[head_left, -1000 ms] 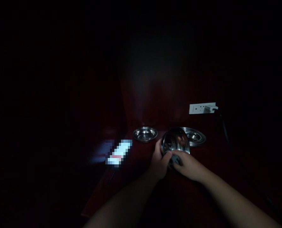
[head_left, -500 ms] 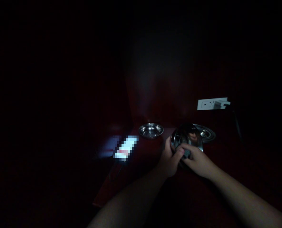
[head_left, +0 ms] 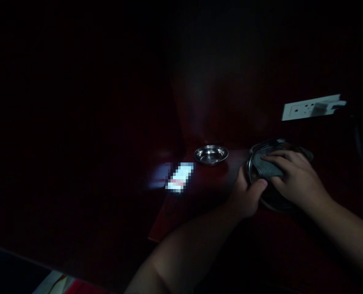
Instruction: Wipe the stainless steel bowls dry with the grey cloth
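Observation:
A shiny metal bowl [head_left: 249, 171] is tilted with its opening toward me, at the right of the head view. My left hand [head_left: 247, 196] grips its left rim, the thumb on the near side and the fingers hidden behind. Bunched under the fingers of my right hand [head_left: 299, 177] is a grey cloth [head_left: 262, 165], pressed against the mouth of the bowl. The right fingers are curled round the cloth. Dim light hides most of the bowl's lower part.
A small steel dish [head_left: 211, 155] stands on the dark red tabletop [head_left: 160, 228]. To its left lies a lit phone [head_left: 180, 177] with a blurred screen. On the wall a white socket panel [head_left: 300, 109] carries a plugged-in charger [head_left: 320, 108]. Behind the bowl shows a metal plate's edge [head_left: 309, 155].
The view has shifted, so the dish, phone and socket sit farther right and higher. The bowl has turned, and my right hand has moved with the cloth across its opening.

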Demonstrator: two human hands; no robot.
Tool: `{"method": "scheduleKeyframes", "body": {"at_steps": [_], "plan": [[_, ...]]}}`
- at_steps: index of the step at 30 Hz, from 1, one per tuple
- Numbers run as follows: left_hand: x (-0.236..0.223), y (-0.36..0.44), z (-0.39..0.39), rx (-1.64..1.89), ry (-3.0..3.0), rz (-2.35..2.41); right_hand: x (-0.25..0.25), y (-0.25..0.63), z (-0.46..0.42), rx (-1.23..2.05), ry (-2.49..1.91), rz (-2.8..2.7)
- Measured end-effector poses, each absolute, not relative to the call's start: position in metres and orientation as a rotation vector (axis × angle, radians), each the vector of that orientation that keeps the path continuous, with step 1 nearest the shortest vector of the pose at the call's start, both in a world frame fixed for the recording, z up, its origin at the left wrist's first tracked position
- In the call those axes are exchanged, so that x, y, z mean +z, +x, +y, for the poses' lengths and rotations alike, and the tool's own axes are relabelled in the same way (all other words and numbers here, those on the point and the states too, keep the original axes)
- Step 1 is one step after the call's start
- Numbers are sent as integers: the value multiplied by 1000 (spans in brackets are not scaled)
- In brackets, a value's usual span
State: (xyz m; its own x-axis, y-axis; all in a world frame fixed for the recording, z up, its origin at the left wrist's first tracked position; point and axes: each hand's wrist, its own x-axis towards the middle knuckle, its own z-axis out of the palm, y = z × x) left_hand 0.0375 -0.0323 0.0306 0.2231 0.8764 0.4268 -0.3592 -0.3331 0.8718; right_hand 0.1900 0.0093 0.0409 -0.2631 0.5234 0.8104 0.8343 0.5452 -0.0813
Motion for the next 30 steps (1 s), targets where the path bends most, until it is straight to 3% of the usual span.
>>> {"method": "scheduleKeyframes", "body": {"at_steps": [8, 17, 30], "plan": [[35, 34, -29, 1494, 1392, 604, 33, 195, 18, -371, -1127, -2035], [34, 30, -24, 1655, 1447, 752, 39, 180, 2, 20, -1140, -2347], [28, 23, -18, 1650, 1457, 853, 48, 163, -12, 474, -966, -2240]]}}
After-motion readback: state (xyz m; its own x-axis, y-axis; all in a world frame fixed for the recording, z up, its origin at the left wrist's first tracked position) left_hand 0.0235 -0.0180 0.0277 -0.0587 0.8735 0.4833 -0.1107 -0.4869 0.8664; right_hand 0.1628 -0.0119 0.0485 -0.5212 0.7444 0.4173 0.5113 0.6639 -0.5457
